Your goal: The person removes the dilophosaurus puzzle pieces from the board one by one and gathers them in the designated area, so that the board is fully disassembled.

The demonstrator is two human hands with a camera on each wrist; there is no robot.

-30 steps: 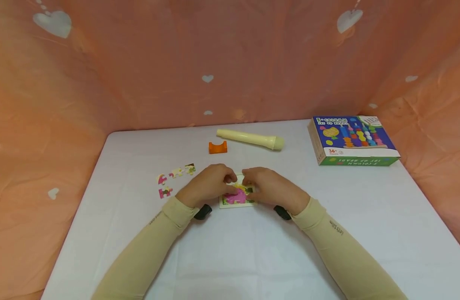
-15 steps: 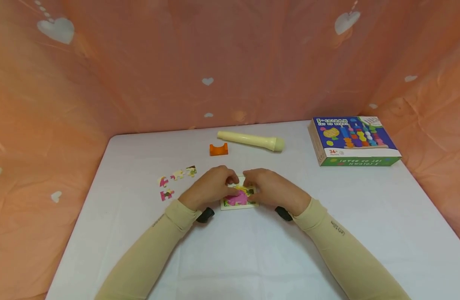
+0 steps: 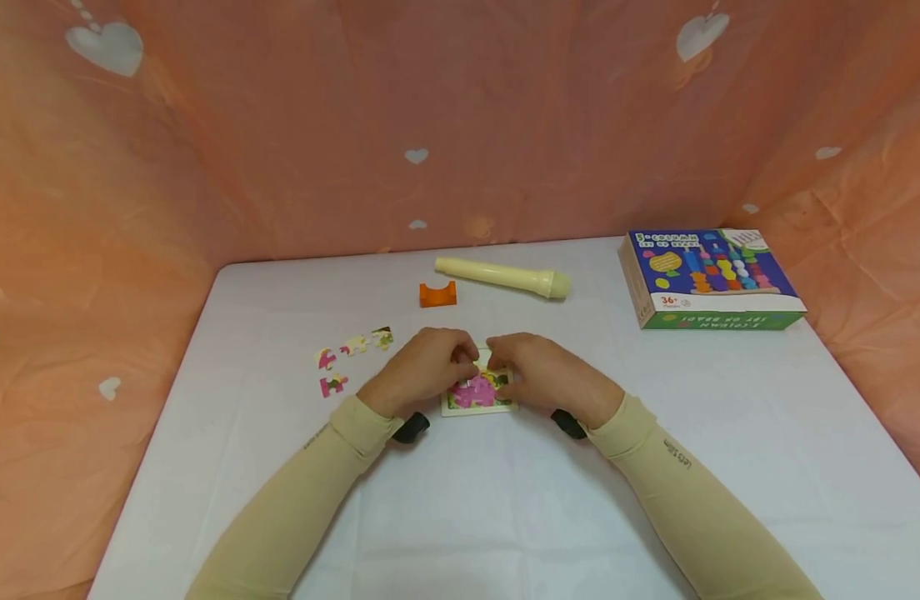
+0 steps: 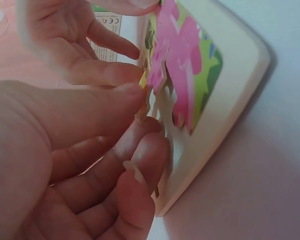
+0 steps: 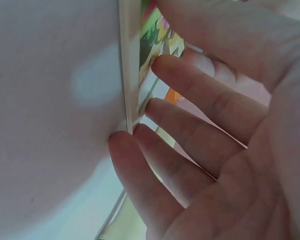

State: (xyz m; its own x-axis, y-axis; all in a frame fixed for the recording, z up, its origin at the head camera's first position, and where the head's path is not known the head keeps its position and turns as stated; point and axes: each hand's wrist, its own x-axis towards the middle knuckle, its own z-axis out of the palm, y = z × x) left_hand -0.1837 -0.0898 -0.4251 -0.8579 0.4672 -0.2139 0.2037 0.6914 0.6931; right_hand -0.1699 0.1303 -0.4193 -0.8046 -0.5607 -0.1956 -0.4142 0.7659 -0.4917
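A small puzzle tray [image 3: 478, 411] with a pale rim lies between the two hands, partly filled with pink, green and yellow picture pieces. My left hand [image 3: 418, 372] pinches a pink-and-yellow puzzle piece [image 4: 158, 72] between thumb and fingers. In the left wrist view that piece is tilted, over a bare part of the tray. My right hand [image 3: 553, 377] stays at the tray's right side with its fingers spread. Its fingertips [image 5: 121, 142] touch the tray's edge and the tabletop; the thumb reaches toward the picture.
Several loose puzzle pieces [image 3: 333, 384] lie left of the left hand. Behind the tray are an orange notched block [image 3: 437, 294] and a pale yellow toy microphone [image 3: 505, 277]. A bead set box [image 3: 715, 279] stands at the back right of the white table [image 3: 445, 517].
My left thumb has drawn up and back a little, uncovering more of the pink picture. The right hand keeps its place at the tray. The head view has shifted slightly.
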